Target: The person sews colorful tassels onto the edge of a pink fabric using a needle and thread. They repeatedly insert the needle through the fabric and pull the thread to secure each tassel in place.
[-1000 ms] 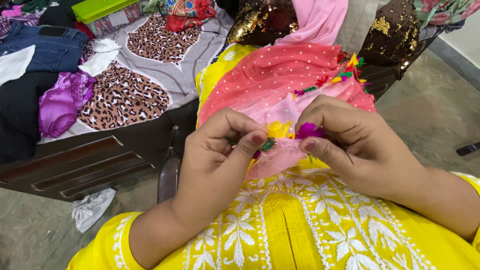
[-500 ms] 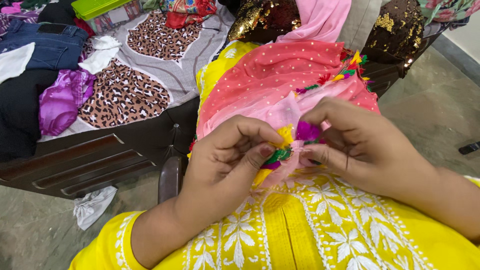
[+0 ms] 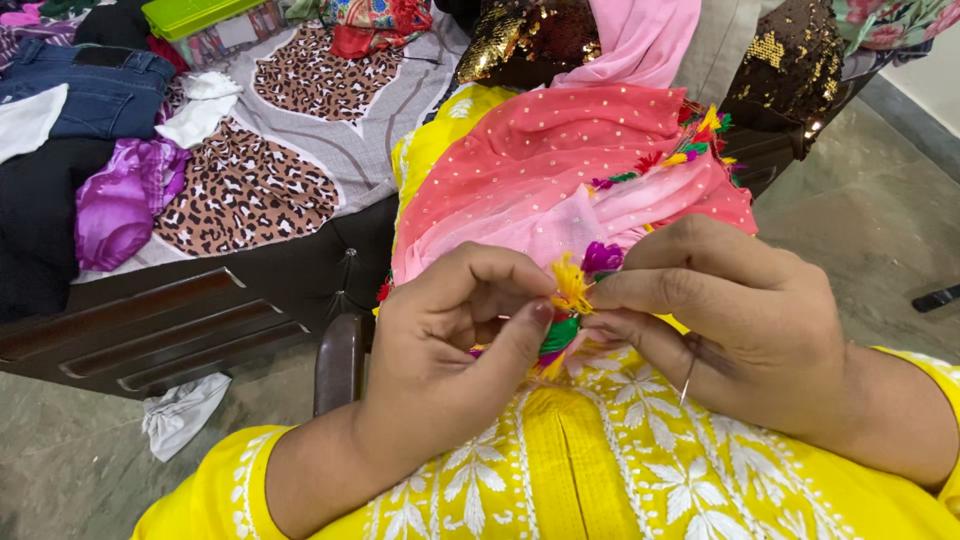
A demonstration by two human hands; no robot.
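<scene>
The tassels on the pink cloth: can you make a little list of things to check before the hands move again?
1. Left hand pinching the cloth edge by the tassels: ok.
2. Right hand also gripping at the tassels: ok.
3. Needle in sight: ok, a thin metal sliver pokes out below the right hand's fingers.
4. Thread on the needle: cannot tell, too fine to see.
5. Pink cloth lying on the lap, not slipping to the floor: ok.
6. Needle tip away from fingers: cannot tell, the tip is hidden.
</scene>
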